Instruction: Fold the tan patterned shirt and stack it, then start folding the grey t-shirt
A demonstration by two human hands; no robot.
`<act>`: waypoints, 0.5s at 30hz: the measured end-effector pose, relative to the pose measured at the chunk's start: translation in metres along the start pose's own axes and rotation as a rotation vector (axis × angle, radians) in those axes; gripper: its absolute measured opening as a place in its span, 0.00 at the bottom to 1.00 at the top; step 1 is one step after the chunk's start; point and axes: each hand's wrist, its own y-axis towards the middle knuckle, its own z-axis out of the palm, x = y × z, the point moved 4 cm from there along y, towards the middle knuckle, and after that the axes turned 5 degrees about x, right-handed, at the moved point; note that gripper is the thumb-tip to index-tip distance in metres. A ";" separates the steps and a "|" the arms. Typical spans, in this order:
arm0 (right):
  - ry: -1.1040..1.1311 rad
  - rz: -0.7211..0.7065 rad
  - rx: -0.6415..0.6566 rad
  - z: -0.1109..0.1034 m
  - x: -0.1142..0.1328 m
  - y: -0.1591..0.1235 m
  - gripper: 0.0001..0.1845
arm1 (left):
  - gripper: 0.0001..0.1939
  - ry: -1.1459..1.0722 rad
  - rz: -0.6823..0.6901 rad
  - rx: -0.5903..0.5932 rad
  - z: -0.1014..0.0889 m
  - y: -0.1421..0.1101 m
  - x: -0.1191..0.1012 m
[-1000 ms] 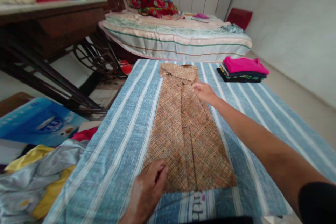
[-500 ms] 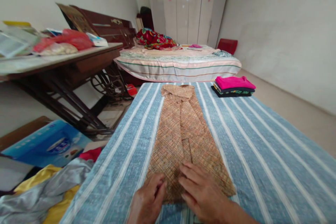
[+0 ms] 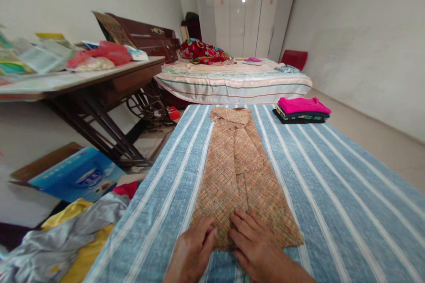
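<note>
A brown checked shirt (image 3: 221,172), folded long and narrow with its collar at the far end, lies flat on a blue and white striped cloth (image 3: 335,185). At its near left corner is my left hand (image 3: 195,245), with curled fingers and the thumb closed against them at the hem. The fingertips of that hand are partly hidden. My right hand (image 3: 255,241) rests palm down on the near middle of the shirt, its fingers stretched out over the fabric and the thumb near the bottom edge.
A stack of folded clothes (image 3: 302,110), bright pink on top, sits at the far right of the striped cloth. Loose clothes (image 3: 86,225) and a blue box (image 3: 79,174) are at the left. Beyond are a sewing-machine table (image 3: 133,70) and a bed (image 3: 232,82).
The view has turned slightly left, so everything appears shifted right. Both hands stay at the shirt's near end, and the right hand's fingers lie a little flatter on it.
</note>
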 end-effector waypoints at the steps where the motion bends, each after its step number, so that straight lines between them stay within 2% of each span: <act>1: -0.026 -0.010 -0.013 -0.001 0.001 0.000 0.18 | 0.07 0.000 0.011 -0.008 0.001 0.000 0.001; 8: -0.077 -0.045 -0.189 -0.015 0.002 -0.015 0.20 | 0.06 -0.016 -0.004 0.054 -0.002 0.000 -0.004; 11: -0.095 -0.006 -0.263 -0.026 -0.006 -0.029 0.17 | 0.05 -0.021 -0.005 0.055 -0.005 0.000 -0.012; 15: -0.110 0.052 -0.295 -0.031 -0.015 -0.040 0.11 | 0.05 -0.032 0.038 0.021 -0.006 0.003 -0.025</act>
